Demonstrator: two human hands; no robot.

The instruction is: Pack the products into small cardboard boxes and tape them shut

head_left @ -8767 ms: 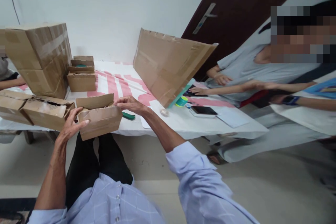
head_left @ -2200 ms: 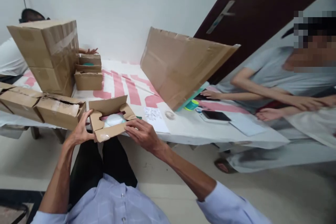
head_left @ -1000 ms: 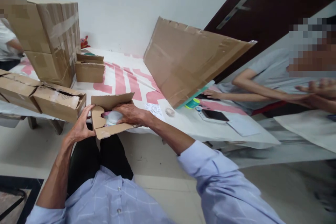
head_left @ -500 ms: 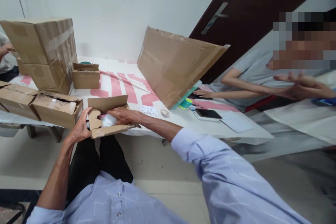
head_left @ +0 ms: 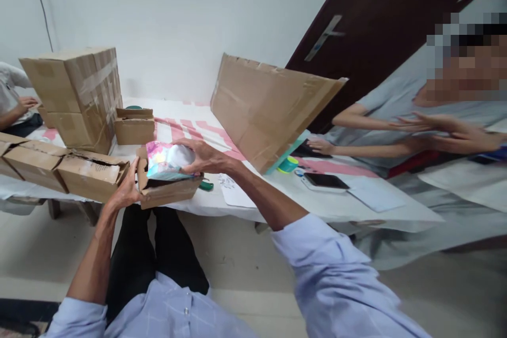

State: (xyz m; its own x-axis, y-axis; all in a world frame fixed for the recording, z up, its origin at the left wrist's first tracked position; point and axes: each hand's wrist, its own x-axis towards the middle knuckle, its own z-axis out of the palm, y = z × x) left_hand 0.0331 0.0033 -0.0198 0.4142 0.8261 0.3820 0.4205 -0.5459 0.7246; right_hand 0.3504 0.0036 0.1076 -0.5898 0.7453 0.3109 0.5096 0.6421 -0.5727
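An open cardboard box (head_left: 171, 194) stands at the near edge of the table. My left hand (head_left: 129, 187) grips its left end, with the thumb by the rim. Above the box opening, my right hand (head_left: 204, 157) is closed around a shiny pink and blue packet (head_left: 157, 165). A white rounded object (head_left: 181, 157) lies against the packet's face, within the same grasp; whether the two are joined I cannot tell. The packet's lower edge is at or just inside the box, and my fingers cover its right side.
Closed cardboard boxes (head_left: 91, 174) line the table's left edge, with large taped cartons (head_left: 73, 95) behind. A small box (head_left: 134, 128) stands nearby. A big cardboard sheet (head_left: 273, 108) leans at centre. A phone (head_left: 326, 181), a yellow-green tape roll (head_left: 288, 164) and co-workers' hands (head_left: 320, 147) are rightward.
My right hand has come up out of the box, lifting the pink and blue packet and white object. A green object and white sheet now show beside the box. My left hand still grips the box.
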